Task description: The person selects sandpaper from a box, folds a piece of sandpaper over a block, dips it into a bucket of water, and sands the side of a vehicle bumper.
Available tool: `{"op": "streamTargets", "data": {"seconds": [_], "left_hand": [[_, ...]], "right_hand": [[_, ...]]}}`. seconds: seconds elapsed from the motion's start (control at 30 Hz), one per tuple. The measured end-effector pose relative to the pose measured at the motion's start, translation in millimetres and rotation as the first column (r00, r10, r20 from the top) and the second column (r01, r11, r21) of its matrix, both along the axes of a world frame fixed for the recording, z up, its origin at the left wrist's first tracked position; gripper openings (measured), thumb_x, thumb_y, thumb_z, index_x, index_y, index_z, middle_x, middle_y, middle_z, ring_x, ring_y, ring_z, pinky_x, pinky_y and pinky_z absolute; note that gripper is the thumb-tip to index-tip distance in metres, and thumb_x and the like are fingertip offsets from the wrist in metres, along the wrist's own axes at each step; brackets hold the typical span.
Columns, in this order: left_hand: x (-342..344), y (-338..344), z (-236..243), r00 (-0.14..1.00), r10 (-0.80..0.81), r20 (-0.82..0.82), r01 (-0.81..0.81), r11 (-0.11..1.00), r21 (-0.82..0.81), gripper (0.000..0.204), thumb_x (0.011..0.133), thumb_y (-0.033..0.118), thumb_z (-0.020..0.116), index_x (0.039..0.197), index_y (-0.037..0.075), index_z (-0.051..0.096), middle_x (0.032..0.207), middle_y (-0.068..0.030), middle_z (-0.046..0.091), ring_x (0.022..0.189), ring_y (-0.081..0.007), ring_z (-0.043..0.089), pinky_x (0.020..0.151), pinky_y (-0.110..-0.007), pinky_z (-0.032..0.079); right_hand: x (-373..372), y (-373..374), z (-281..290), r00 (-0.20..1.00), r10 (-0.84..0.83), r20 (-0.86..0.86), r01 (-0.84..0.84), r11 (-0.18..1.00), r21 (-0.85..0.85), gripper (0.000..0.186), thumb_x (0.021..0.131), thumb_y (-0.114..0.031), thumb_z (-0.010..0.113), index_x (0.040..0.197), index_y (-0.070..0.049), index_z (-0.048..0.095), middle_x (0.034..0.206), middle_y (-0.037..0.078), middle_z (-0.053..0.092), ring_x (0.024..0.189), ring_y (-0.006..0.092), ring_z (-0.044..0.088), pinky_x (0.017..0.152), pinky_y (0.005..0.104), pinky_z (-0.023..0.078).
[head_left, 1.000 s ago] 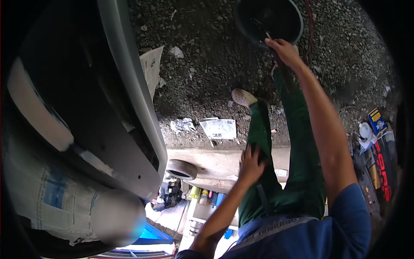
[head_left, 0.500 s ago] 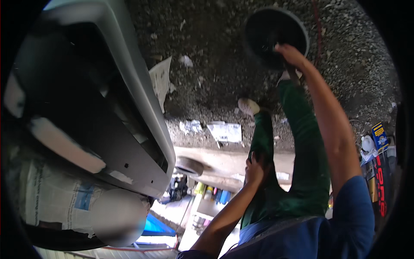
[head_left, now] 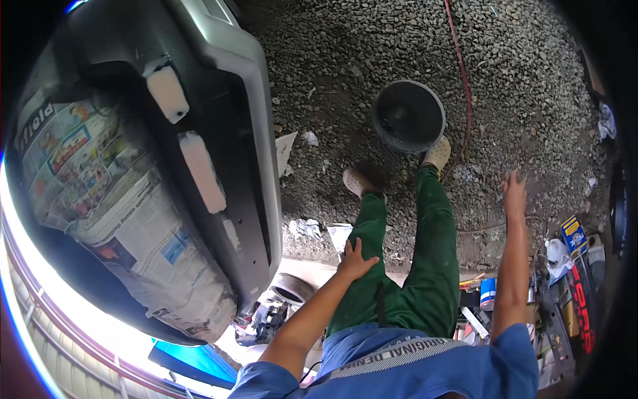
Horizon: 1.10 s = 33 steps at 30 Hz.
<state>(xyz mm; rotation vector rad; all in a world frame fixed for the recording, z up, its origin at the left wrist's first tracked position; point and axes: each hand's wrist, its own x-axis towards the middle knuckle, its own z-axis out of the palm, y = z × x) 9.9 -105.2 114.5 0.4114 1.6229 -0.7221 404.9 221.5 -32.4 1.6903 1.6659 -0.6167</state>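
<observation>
My left hand [head_left: 356, 261] is open, fingers spread against the left thigh of my green trousers [head_left: 428, 246]. My right hand [head_left: 514, 189] hangs open out to the right over the gravel, with nothing visible in it. A dark round bucket [head_left: 408, 114] stands on the gravel by my right foot, in a beige clog [head_left: 436, 153]. Along my left is a large dark vehicle panel [head_left: 266, 166] with pinkish filler patches [head_left: 201, 171] and newspaper masking [head_left: 133, 233] over its outer side.
A red hose [head_left: 465, 80] crosses the gravel [head_left: 531, 73] beyond the bucket. A tire [head_left: 291, 292], paper scraps [head_left: 304, 227] and a blue sheet [head_left: 193, 362] lie on the left side. Cluttered cans, boxes [head_left: 573, 234] and long dark parts [head_left: 555, 342] fill the lower right.
My right hand has let go of the dark stick-like tool and moved down and right, away from the bucket. My view has shifted, showing more of the panel and the bucket lower.
</observation>
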Motion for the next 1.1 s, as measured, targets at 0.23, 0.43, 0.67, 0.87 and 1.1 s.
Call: {"op": "streamTargets", "data": {"seconds": [0.23, 0.43, 0.67, 0.87, 1.1], "left_hand": [[-49, -12, -14, 0.999, -0.018, -0.034, 0.02, 0.999, 0.042, 0.117, 0.081, 0.068, 0.072, 0.167, 0.017, 0.011, 0.169, -0.0279, 0.01, 0.143, -0.0517, 0.041, 0.113, -0.058, 0.043], [-82, -22, -30, 0.99, -0.116, -0.08, 0.13, 0.973, 0.189, 0.1, 0.083, 0.062, 0.073, 0.161, 0.015, 0.032, 0.161, -0.0268, 0.033, 0.135, -0.0479, 0.05, 0.107, -0.052, 0.049], [-111, -28, -32, 0.982, -0.121, -0.146, 0.161, 0.94, 0.3, 0.082, 0.089, 0.055, 0.069, 0.155, 0.015, 0.044, 0.153, -0.0226, 0.044, 0.131, -0.0451, 0.053, 0.103, -0.052, 0.051], [-128, -38, -35, 0.984, -0.101, -0.146, 0.142, 0.942, 0.306, 0.078, 0.09, 0.054, 0.068, 0.153, 0.015, 0.046, 0.151, -0.0218, 0.046, 0.131, -0.0443, 0.053, 0.104, -0.051, 0.052], [-138, -41, -33, 0.992, -0.047, -0.116, 0.079, 0.951, 0.298, 0.07, 0.093, 0.051, 0.064, 0.149, 0.013, 0.05, 0.152, -0.0201, 0.043, 0.129, -0.0436, 0.054, 0.103, -0.051, 0.052]], "right_hand": [[2, -47, 61, 0.411, -0.721, -0.558, 0.567, 0.681, -0.463, 0.06, 0.102, -0.034, 0.061, 0.151, 0.0, 0.05, 0.144, 0.022, 0.06, 0.133, 0.0321, 0.058, 0.112, 0.0399, 0.043], [-87, -52, 57, 0.787, -0.25, -0.564, 0.461, 0.845, 0.27, 0.053, 0.101, -0.033, 0.063, 0.142, 0.0, 0.059, 0.126, 0.021, 0.065, 0.12, 0.0346, 0.062, 0.105, 0.0407, 0.048], [-431, -63, 211, 0.191, 0.076, -0.979, 0.36, 0.922, 0.142, 0.061, 0.088, -0.017, 0.079, 0.145, -0.013, 0.06, 0.139, 0.015, 0.059, 0.129, 0.0325, 0.056, 0.11, 0.0411, 0.047], [-579, -38, 238, -0.049, 0.282, -0.958, 0.46, 0.858, 0.229, 0.069, 0.082, -0.018, 0.084, 0.145, -0.009, 0.058, 0.14, 0.019, 0.055, 0.131, 0.0379, 0.053, 0.108, 0.0455, 0.046], [-602, -63, 215, -0.146, 0.292, -0.945, 0.562, 0.811, 0.163, 0.078, 0.073, -0.016, 0.09, 0.144, -0.01, 0.058, 0.14, 0.017, 0.055, 0.127, 0.0359, 0.055, 0.108, 0.0454, 0.046]]}}
